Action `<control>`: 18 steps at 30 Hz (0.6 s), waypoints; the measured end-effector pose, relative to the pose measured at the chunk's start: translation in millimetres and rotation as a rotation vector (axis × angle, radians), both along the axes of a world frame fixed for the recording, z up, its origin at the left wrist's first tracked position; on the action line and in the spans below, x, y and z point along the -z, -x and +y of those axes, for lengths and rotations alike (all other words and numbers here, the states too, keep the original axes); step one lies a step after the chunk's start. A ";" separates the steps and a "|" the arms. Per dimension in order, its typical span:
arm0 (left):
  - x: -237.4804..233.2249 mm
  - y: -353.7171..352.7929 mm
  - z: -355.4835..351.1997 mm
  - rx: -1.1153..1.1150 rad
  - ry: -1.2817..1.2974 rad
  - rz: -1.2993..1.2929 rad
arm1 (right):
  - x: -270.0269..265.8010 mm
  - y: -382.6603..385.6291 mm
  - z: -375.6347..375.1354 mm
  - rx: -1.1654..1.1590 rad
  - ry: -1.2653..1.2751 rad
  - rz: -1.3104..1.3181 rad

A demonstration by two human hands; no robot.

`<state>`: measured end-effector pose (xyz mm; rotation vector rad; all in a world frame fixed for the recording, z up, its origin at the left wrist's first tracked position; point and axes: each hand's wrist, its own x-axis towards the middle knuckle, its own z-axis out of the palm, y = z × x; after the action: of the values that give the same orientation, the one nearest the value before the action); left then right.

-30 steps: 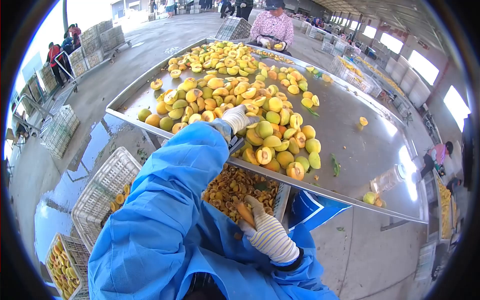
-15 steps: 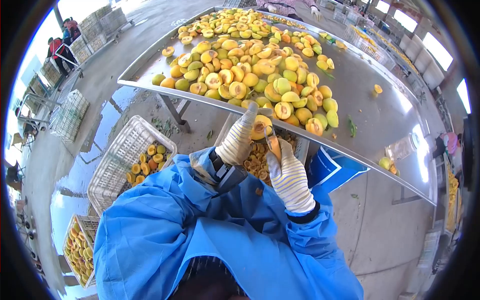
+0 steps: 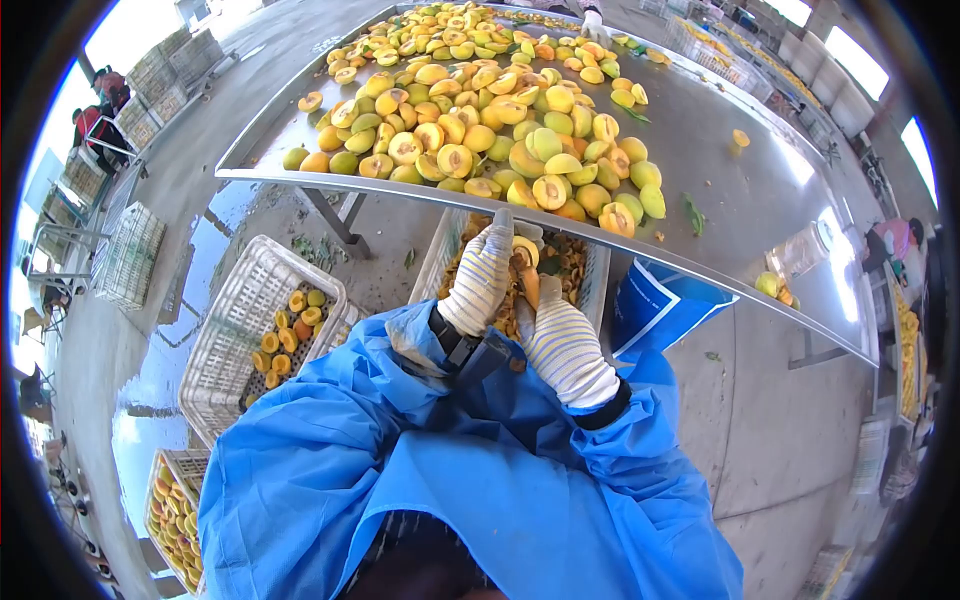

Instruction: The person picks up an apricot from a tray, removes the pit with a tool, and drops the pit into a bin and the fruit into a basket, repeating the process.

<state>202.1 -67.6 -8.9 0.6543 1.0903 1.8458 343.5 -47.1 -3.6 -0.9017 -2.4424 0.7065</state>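
My left hand (image 3: 481, 277), in a striped glove, is closed around a halved yellow fruit (image 3: 524, 250), just below the metal table's near edge. Beside it, my right hand (image 3: 567, 345), gloved too, grips a small tool with an orange-brown handle (image 3: 531, 288); its tip meets the fruit and is partly hidden. Beneath both hands stands a crate (image 3: 434, 262) holding small brown and orange pieces. A large heap of halved fruit (image 3: 455, 161) lies on the metal table (image 3: 700, 262) in front.
To the left, one crate (image 3: 212, 340) holds several fruit halves, and a fuller crate (image 3: 186, 478) stands lower. A blue bag (image 3: 660, 308) is under the table edge. A clear container (image 3: 797, 252) lies on the table. A co-worker's gloved hand (image 3: 594, 27) reaches in at the far edge.
The view has shifted, and both hands now sit lower relative to the table edge, over the crate. The fruit is turned and more hidden. The co-worker's hand has come onto the table's far side.
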 end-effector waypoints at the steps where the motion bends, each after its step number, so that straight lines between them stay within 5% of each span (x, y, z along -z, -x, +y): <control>1: 0.6 -0.3 0.9 -0.015 -0.009 -0.008 | 3.8 1.1 -1.1 -0.019 0.012 0.061; 8: 5.1 12.1 1.3 0.041 0.011 0.172 | 21.3 1.7 9.6 -0.102 0.016 0.077; 10: 5.0 19.3 2.5 0.100 0.029 0.176 | 31.5 6.9 12.4 -0.194 0.182 0.260; 13: 5.1 9.4 3.2 0.011 -0.003 0.184 | 7.9 2.0 2.2 -0.114 0.772 0.236; 15: 2.5 5.0 0.5 -0.062 -0.001 0.191 | -30.1 1.5 0.6 -0.025 1.119 0.008; 16: 6.5 8.5 1.4 -0.044 0.012 0.207 | -21.0 0.4 4.2 -0.068 0.991 -0.014; 18: 8.9 22.6 1.6 0.111 0.050 0.256 | 31.9 -0.9 17.0 -0.182 0.348 0.181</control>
<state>179.5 -66.0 -17.8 0.9223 1.2345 1.6668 344.3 -30.0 -35.5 -0.7031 -2.2964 1.2513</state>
